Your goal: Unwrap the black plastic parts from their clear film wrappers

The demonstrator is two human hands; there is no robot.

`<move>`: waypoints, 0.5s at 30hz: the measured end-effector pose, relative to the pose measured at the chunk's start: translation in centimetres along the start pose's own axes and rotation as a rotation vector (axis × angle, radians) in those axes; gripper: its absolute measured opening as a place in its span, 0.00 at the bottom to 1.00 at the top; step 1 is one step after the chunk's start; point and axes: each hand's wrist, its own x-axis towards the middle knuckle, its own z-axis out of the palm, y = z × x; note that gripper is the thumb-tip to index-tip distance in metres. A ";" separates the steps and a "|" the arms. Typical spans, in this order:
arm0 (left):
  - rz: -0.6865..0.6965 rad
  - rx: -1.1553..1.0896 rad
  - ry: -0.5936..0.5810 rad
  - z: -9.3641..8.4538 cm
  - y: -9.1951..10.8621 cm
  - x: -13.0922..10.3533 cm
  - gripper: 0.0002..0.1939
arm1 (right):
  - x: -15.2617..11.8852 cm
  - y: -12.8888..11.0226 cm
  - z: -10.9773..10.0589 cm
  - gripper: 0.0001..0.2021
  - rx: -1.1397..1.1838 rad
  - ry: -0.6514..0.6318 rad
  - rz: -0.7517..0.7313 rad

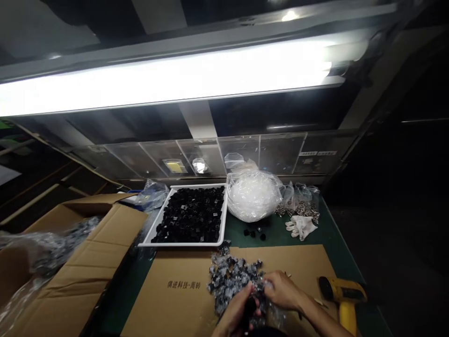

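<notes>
My left hand (235, 310) is closed around a small black part (249, 306), partly hidden by the fingers. Beside it, my right hand (283, 291) is closed in a pinch; what sits between its fingertips is hard to make out, perhaps clear film. The two hands almost meet over a pile of small black and clear pieces (224, 285), which look wrapped in clear plastic. This heap lies on a flat cardboard sheet (182, 302) with printed characters. Behind the sheet, a white tray (143, 244) holds many small black parts (192, 215).
An open cardboard box (101, 252) with plastic-wrapped pieces stands at left. Along the back are a bag of white pieces (254, 194), bags of small metal parts (301, 203) and a white glove (301, 227). A yellow-black power tool (345, 292) lies right. A lit tube lamp (175, 75) hangs above.
</notes>
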 end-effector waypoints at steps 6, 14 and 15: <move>0.010 0.033 -0.241 -0.3 0.4 -0.4 0.25 | -1.7 -3.0 -0.1 0.10 -0.125 0.031 -0.072; 0.039 -0.107 -0.167 -1.2 -0.8 -1.4 0.22 | -3.0 -5.5 1.0 0.14 -0.055 0.151 -0.016; 0.047 -0.130 -0.166 -1.2 -0.7 -1.7 0.22 | -3.1 -5.6 1.0 0.14 -0.021 0.154 -0.004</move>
